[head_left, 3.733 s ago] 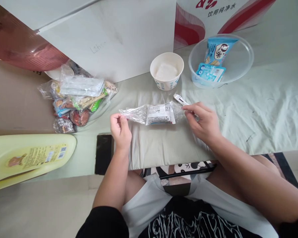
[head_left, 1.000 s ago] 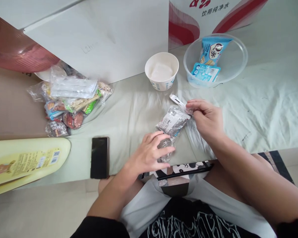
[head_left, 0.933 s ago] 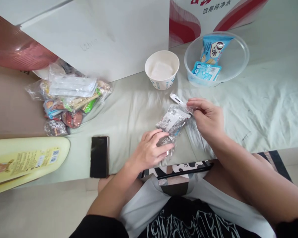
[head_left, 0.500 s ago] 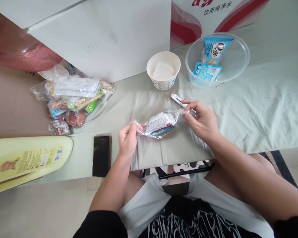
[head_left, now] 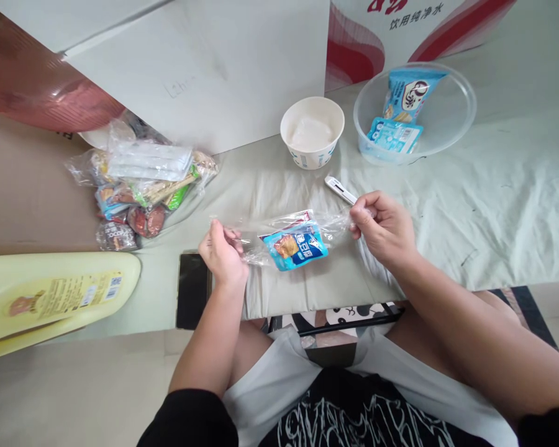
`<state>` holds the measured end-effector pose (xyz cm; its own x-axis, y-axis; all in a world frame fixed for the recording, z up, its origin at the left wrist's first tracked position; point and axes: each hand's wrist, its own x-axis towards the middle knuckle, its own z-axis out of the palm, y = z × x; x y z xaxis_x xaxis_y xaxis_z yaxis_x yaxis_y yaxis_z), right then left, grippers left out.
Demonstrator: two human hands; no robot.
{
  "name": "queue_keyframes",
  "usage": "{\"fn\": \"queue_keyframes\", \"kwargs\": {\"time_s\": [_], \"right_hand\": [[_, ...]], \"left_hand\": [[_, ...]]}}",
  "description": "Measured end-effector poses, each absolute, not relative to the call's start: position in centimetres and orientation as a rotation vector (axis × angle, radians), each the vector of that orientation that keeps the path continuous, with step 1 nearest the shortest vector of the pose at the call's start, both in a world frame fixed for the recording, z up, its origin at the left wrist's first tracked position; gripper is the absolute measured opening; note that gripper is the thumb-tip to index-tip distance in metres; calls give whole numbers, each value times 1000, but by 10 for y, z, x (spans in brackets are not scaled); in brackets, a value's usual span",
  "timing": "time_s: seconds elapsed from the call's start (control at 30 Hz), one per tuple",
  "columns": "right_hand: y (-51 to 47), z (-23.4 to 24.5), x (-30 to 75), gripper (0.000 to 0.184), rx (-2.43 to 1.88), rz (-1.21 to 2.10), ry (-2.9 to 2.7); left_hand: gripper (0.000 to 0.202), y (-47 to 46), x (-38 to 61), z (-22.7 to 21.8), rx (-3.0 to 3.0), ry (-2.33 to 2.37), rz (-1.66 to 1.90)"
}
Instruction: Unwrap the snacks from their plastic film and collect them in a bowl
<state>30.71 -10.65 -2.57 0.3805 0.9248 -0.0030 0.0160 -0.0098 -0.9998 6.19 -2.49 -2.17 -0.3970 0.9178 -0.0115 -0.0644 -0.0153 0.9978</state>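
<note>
The snack packet (head_left: 297,247) is now turning blue-side up inside the clear bag (head_left: 328,222), which is stretching between the left hand (head_left: 221,253) and right hand (head_left: 386,226), both pinching its ends; light, crinkly, slippery film, probably best gripped there.

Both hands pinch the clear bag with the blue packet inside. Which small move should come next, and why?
Probably twist the ends: left hand and right hand each pinch a bunched end of the clear bag, and the blue packet hangs loose between them.
</note>
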Motion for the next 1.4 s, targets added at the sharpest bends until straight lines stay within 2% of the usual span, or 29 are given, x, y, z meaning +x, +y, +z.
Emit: {"fn": "queue_keyframes", "kwargs": {"time_s": [0.17,0.3,0.33,0.4,0.53,0.77,0.87,1.0,1.17,1.4], "right_hand": [[-106,-29,308,32,-1421,909,-854],[-107,-33,311,12,-1537,689,-1081],[-107,-34,312,12,-1540,636,-1187],[-107,-37,312,25,-1505,560,-1406],[-108,-44,308,40,-1459,455,-1731],[-108,-48,304,30,-1413,276,-1848],[-106,-45,303,19,-1404,262,-1807],[-108,-37,300,17,-1467,336,-1668],[-118,-26,295,4,-1583,520,-1323],[-132,-36,275,27,-1077,643,-2015]], "left_hand": [[44,-23,62,-20,859,1452,1451],[43,-24,62,-21,865,1398,1390],[42,-25,63,-22,880,1379,1379],[42,-26,63,-23,915,1338,1358],[50,-32,64,-22,978,1206,1283],[52,-39,63,-20,1047,1049,1162],[54,-41,63,-21,1024,1034,1137],[53,-40,66,-20,1019,1063,1128],[51,-38,71,-19,886,1211,1135],[46,-38,74,-16,686,1172,1012]]}}
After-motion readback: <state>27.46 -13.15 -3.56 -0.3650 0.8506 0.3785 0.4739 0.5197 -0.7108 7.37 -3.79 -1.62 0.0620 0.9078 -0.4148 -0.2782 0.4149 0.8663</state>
